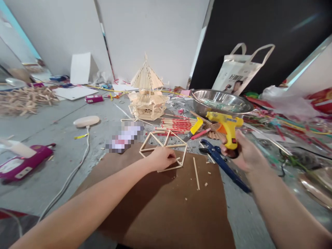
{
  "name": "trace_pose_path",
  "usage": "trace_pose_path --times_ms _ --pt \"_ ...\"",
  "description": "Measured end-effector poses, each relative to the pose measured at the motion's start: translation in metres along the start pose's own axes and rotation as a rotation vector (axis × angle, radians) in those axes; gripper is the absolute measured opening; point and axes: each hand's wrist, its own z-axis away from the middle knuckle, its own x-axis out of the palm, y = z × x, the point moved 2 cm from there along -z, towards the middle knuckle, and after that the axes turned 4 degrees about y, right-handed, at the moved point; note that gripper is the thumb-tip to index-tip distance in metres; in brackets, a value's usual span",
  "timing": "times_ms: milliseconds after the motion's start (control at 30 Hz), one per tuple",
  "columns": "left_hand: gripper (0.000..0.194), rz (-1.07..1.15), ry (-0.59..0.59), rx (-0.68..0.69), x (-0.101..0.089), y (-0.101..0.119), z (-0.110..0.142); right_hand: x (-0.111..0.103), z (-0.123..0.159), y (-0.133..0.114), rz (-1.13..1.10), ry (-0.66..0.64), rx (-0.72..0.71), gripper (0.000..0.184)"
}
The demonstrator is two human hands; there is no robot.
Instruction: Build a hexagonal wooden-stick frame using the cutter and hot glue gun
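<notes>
The right hand is wrapped round the handle of the yellow plastic glue gun, its barrel's long axis nearly level above the fist, nozzle pointing left. The left hand, fingers bent down, is over the near part of the frame; whether it pinches anything I cannot tell. Flat, angular, of thin pale wood, the frame lies beneath and beyond that hand, across the far edge of the smooth brown board. Right of the same hand, a loose stick points away from the person; beyond stands a spired wooden tower
</notes>
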Motion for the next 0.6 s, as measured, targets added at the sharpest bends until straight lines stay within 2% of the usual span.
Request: trace_pose_path --times_ms 133,200,267,400,500,600 --pt "0.02 0.137 0.143 0.06 -0.012 -0.001 0.013 0.013 0.004 0.009 0.011 -0.088 0.059 0.014" --pt "0.021 0.164 0.268 0.043 -0.016 0.001 0.03 0.016 0.009 0.014 -0.004 -0.134 0.084 0.011" --pt "0.02 0.128 0.341 0.109 -0.013 0.009 0.049 0.019 0.013 0.019 0.006 -0.169 0.091 0.012" --pt "0.015 0.158 0.148 0.435 0.018 0.037 0.075 0.025 0.018 0.028 0.097 -0.229 0.042 0.022" --pt "0.009 0.234 0.099 0.532 0.042 0.046 0.073 0.028 0.021 0.035 0.109 -0.273 0.03 0.021" --pt "0.006 0.229 0.054 0.558 0.056 0.046 0.062 0.033 0.024 0.04 0.114 -0.308 0.037 0.02"
